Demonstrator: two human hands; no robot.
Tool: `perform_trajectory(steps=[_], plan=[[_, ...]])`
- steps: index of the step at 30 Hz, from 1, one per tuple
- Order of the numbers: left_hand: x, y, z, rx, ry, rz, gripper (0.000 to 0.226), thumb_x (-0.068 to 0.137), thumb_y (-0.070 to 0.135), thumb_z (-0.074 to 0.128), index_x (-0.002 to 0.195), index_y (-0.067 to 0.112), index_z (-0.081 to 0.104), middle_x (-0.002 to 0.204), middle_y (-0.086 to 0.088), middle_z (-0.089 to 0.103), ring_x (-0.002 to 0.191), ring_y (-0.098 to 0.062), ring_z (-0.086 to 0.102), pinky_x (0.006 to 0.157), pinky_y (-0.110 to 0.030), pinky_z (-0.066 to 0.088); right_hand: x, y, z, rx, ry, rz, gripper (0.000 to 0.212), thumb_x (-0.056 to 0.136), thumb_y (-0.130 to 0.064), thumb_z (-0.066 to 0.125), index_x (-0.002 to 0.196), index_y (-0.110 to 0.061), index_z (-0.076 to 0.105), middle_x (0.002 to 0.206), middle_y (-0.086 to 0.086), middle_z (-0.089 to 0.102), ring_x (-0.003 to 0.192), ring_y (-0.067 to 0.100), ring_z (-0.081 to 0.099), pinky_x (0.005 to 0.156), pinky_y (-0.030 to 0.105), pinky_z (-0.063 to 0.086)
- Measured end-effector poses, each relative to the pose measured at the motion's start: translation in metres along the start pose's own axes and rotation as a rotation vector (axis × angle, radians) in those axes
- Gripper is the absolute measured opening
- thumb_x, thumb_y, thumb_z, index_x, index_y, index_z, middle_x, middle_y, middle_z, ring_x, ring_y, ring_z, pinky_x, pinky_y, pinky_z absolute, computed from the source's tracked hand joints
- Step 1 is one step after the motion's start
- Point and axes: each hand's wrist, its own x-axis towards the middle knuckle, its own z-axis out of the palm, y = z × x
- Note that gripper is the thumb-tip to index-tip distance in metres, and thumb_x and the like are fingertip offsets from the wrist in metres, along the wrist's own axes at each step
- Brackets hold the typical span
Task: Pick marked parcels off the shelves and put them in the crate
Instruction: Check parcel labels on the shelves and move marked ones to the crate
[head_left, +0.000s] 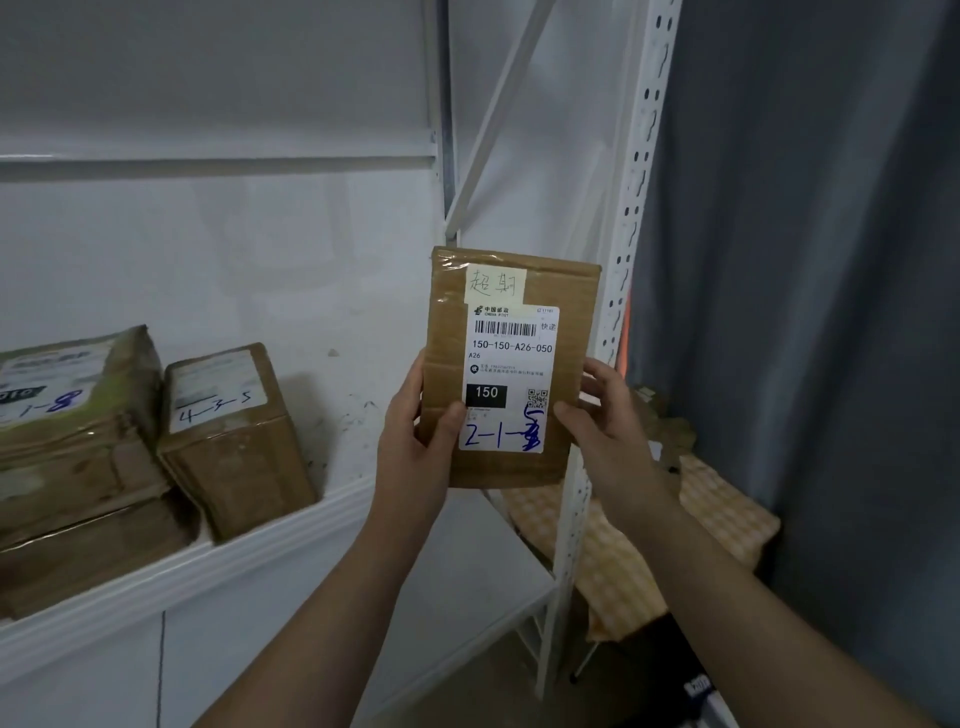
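Both hands gripped a marked parcel (511, 364), upright.
Left hand (421, 431) and right hand (602, 415) pinched its lower side edges; long axis vertical; crate not visible.

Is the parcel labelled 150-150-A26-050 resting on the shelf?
No, the left hand and right hand hold the parcel upright in the air, off the shelf.

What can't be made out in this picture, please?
Head view:
- crate: out of frame.
- held parcel: the label's address print is too small; the last handwritten figure is scribbled over.
- left parcel stack: cut by the left edge, label blurred.
- parcel's lower edges: covered by left hand and right hand.
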Motion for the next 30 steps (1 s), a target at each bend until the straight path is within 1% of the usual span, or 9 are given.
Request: perform_trajectory(steps=[3, 9, 11, 14, 18, 22, 26, 28, 30], plan=[[-0.020, 0.001, -0.011, -0.020, -0.052, -0.014, 0.042, 0.096, 0.019, 0.051, 0.128, 0.043, 0.040, 0.119, 0.016, 0.059, 0.103, 0.007, 0.059, 0.068, -0.014, 0.052, -0.032, -0.001, 0.006, -0.009, 0.088, 0.031, 0.040, 0.094, -0.011, 0.054, 0.128, -0.031, 0.046, 0.122, -0.006, 0.058, 0.111, 0.011, 0.059, 0.080, 0.029, 0.057], [-0.078, -0.001, -0.021, -0.058, -0.180, -0.068, 0.046, 0.096, 0.018, 0.052, 0.136, 0.037, 0.039, 0.121, 0.011, 0.059, 0.105, 0.004, 0.058, 0.073, -0.017, 0.054, -0.120, -0.004, 0.007, -0.063, 0.215, 0.051, 0.041, 0.094, -0.009, 0.055, 0.132, -0.022, 0.044, 0.118, -0.013, 0.056, 0.102, -0.006, 0.058, 0.073, 0.011, 0.050], [-0.099, 0.000, -0.018, -0.076, -0.237, -0.104, 0.049, 0.096, 0.017, 0.052, 0.141, 0.030, 0.038, 0.124, 0.008, 0.059, 0.105, 0.002, 0.059, 0.073, -0.017, 0.054, -0.149, -0.005, 0.002, -0.090, 0.261, 0.082, 0.041, 0.094, -0.011, 0.055, 0.130, -0.025, 0.044, 0.118, -0.016, 0.055, 0.105, -0.005, 0.056, 0.076, 0.009, 0.049], [-0.133, 0.008, -0.008, -0.113, -0.314, -0.164, 0.050, 0.096, 0.016, 0.052, 0.141, 0.029, 0.038, 0.119, 0.010, 0.060, 0.098, 0.007, 0.060, 0.068, -0.012, 0.052, -0.189, -0.005, -0.013, -0.123, 0.338, 0.143, 0.037, 0.094, -0.017, 0.056, 0.126, -0.030, 0.044, 0.123, -0.013, 0.055, 0.108, -0.001, 0.057, 0.080, 0.013, 0.050], [-0.175, 0.010, 0.011, -0.153, -0.397, -0.250, 0.050, 0.095, 0.017, 0.054, 0.141, 0.028, 0.040, 0.117, 0.008, 0.064, 0.095, -0.001, 0.065, 0.071, -0.020, 0.056, -0.242, -0.004, -0.036, -0.105, 0.462, 0.265, 0.034, 0.093, -0.027, 0.058, 0.125, -0.026, 0.047, 0.114, -0.009, 0.061, 0.096, 0.001, 0.064, 0.077, 0.021, 0.054], [-0.220, 0.021, 0.042, -0.126, -0.485, -0.270, 0.047, 0.095, 0.019, 0.054, 0.140, 0.026, 0.041, 0.118, 0.009, 0.062, 0.092, 0.008, 0.062, 0.065, -0.008, 0.049, -0.300, -0.006, -0.067, -0.162, 0.567, 0.342, 0.047, 0.089, -0.036, 0.062, 0.132, -0.025, 0.046, 0.120, -0.004, 0.060, 0.110, 0.015, 0.060, 0.092, 0.044, 0.053], [-0.270, 0.035, 0.086, -0.099, -0.571, -0.290, 0.041, 0.096, 0.024, 0.052, 0.135, 0.032, 0.044, 0.111, 0.018, 0.059, 0.094, 0.006, 0.059, 0.062, -0.002, 0.043, -0.361, -0.021, -0.111, -0.167, 0.608, 0.354, 0.045, 0.088, -0.029, 0.066, 0.127, -0.029, 0.045, 0.121, -0.004, 0.059, 0.110, 0.012, 0.060, 0.089, 0.035, 0.055], [-0.297, 0.041, 0.113, -0.111, -0.611, -0.308, 0.042, 0.095, 0.027, 0.053, 0.135, 0.033, 0.044, 0.116, 0.015, 0.060, 0.099, 0.002, 0.059, 0.073, -0.010, 0.048, -0.392, -0.030, -0.137, -0.199, 0.629, 0.365, 0.047, 0.087, -0.029, 0.067, 0.128, -0.031, 0.043, 0.121, -0.007, 0.058, 0.108, 0.007, 0.059, 0.085, 0.025, 0.054], [-0.327, 0.051, 0.140, -0.139, -0.657, -0.324, 0.044, 0.095, 0.029, 0.053, 0.137, 0.033, 0.042, 0.121, 0.011, 0.060, 0.104, -0.003, 0.059, 0.083, -0.024, 0.051, -0.425, -0.040, -0.163, -0.228, 0.671, 0.376, 0.052, 0.087, -0.030, 0.067, 0.133, -0.029, 0.042, 0.121, -0.008, 0.057, 0.108, 0.007, 0.058, 0.087, 0.026, 0.053]])
